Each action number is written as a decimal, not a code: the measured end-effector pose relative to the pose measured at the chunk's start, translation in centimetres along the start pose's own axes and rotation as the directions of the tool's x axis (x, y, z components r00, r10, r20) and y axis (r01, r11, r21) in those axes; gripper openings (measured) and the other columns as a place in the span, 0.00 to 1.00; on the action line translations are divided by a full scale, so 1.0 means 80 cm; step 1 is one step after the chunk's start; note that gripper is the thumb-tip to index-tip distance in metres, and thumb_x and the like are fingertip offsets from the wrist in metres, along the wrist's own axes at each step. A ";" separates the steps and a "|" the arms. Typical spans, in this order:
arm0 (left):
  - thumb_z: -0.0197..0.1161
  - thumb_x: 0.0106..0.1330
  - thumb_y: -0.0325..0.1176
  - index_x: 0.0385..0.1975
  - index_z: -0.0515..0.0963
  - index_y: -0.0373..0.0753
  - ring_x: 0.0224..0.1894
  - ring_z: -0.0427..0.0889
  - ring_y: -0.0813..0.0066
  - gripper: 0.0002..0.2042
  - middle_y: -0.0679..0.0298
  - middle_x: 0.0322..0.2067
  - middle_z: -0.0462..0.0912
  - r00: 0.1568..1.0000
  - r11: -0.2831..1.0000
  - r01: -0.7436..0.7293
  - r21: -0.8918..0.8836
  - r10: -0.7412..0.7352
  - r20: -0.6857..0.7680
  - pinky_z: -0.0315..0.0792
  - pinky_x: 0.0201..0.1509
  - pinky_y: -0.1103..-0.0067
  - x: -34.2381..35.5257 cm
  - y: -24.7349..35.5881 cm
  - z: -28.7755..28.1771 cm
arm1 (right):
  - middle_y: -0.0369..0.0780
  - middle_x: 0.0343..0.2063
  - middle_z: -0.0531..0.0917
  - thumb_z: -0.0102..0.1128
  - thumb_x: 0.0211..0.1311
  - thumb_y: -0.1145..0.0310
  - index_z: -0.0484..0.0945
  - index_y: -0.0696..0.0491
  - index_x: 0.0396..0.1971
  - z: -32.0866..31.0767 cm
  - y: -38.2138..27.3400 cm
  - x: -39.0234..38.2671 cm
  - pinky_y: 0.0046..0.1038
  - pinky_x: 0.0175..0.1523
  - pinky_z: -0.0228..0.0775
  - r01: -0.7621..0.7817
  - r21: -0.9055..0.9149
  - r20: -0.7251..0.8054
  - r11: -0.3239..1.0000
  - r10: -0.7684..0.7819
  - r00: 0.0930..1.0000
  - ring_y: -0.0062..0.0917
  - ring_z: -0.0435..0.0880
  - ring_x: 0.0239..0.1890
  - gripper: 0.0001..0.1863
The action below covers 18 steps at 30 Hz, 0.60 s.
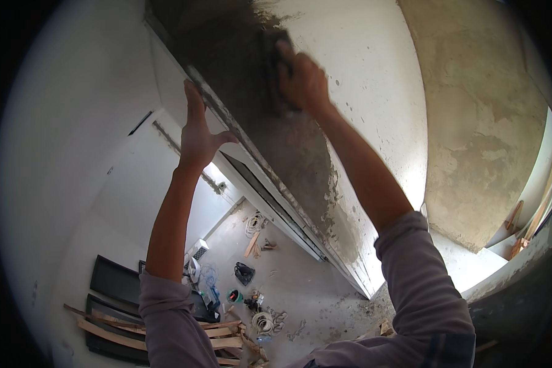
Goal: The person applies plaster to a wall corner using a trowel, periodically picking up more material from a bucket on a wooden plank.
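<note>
My right hand (306, 84) is closed around the handle of a dark plastering float (275, 67), slightly blurred. The float lies against a band of wet grey plaster (233, 52) on the wall. Along the band's left side runs a long, straight, plaster-smeared edge strip (270, 168). My left hand (197, 138) rests at this strip, with fingers stretched upward and thumb spread out toward the plaster. Nothing shows in its palm. White wall (368, 80) borders the plaster on the right, its boundary ragged and spattered.
Farther right is a wall patch of dried beige plaster (472, 141). Down on the floor (288, 294) lie a black bag (244, 273), coiled cable (262, 323), a green bucket (234, 296) and wood pieces (224, 334). Dark panels (113, 279) lean at the lower left.
</note>
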<state>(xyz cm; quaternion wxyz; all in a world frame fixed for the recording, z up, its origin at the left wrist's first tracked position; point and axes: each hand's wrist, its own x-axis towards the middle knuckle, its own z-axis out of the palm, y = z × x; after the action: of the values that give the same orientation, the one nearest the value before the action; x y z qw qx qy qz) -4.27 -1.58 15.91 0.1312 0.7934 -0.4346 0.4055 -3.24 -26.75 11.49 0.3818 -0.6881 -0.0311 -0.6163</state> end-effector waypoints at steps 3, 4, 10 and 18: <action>0.82 0.41 0.32 0.75 0.28 0.41 0.76 0.49 0.52 0.69 0.51 0.77 0.31 0.998 0.998 -0.062 0.020 0.062 -0.010 0.60 0.76 0.64 0.003 -0.003 0.009 | 0.50 0.42 0.83 0.59 0.63 0.63 0.76 0.40 0.60 0.000 0.018 0.018 0.47 0.47 0.78 0.069 0.093 -0.053 0.993 -0.065 0.997 0.49 0.84 0.43 0.23; 0.82 0.41 0.30 0.75 0.27 0.43 0.76 0.49 0.51 0.69 0.50 0.77 0.32 1.000 1.000 -0.017 -0.003 0.017 0.009 0.59 0.76 0.63 0.001 -0.002 0.009 | 0.50 0.43 0.83 0.60 0.63 0.64 0.77 0.40 0.60 0.014 0.021 -0.017 0.47 0.49 0.77 0.088 0.138 -0.036 0.987 -0.084 0.996 0.50 0.84 0.44 0.23; 0.81 0.43 0.25 0.76 0.26 0.46 0.76 0.51 0.51 0.69 0.50 0.77 0.35 0.999 1.000 0.025 0.018 -0.025 0.021 0.61 0.76 0.61 0.001 0.007 -0.001 | 0.51 0.39 0.82 0.59 0.63 0.64 0.77 0.40 0.61 -0.011 0.019 -0.010 0.47 0.49 0.76 -0.012 0.028 0.025 1.000 0.011 1.000 0.50 0.84 0.43 0.24; 0.81 0.43 0.24 0.76 0.27 0.45 0.75 0.54 0.50 0.69 0.50 0.77 0.37 0.996 0.997 0.076 0.009 -0.077 0.035 0.63 0.75 0.62 -0.014 -0.003 -0.011 | 0.51 0.42 0.81 0.59 0.62 0.64 0.77 0.38 0.60 0.007 0.005 -0.068 0.48 0.46 0.77 0.118 0.098 0.034 0.988 -0.122 0.992 0.51 0.84 0.41 0.24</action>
<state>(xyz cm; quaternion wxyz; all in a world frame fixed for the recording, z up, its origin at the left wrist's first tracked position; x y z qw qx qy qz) -4.84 -0.30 15.68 0.1360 0.8170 -0.4048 0.3875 -3.88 -24.35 6.59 0.3759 -0.6779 -0.1095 -0.6222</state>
